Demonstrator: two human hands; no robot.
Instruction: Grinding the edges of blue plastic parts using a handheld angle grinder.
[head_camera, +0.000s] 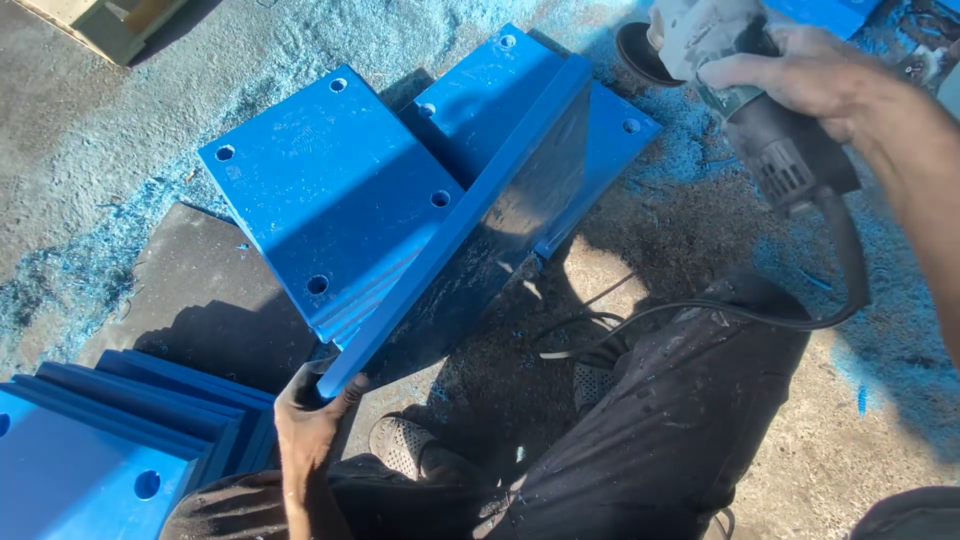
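Grinder raised, panel held on edge

Our left hand (308, 415) grips the upright blue panel (470, 215) on the floor; our right hand (800, 70) grasps the grinder (745, 95). The trailing cord (700, 312) could snag, we judge.

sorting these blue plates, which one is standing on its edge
The long blue plate that the left hand grips at its near end. It stands tilted on edge across the flat square plates with holes; the stacked plates at lower left also lie flat.

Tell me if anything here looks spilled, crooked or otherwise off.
Blue shavings and dust lie scattered over the grey concrete floor. One thick blue plastic plate stands on edge, gripped at its near corner by the left hand, across flat drilled blue plates.
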